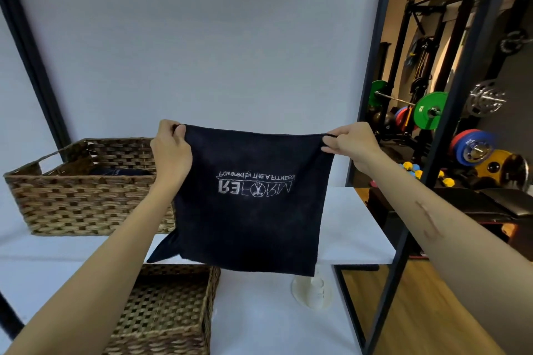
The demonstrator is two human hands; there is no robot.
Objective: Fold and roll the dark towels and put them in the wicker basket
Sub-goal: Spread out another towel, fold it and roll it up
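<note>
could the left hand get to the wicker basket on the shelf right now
Probably not yet. The left hand pinches a top corner of the dark towel, as does the right hand. The wicker basket sits close beside it, open-topped, with nothing between.

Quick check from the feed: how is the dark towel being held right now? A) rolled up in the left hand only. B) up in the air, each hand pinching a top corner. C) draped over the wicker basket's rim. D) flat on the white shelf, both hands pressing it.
B: the dark towel hangs spread out, with the left hand and right hand each pinching a top corner, clear of the wicker basket.
</note>
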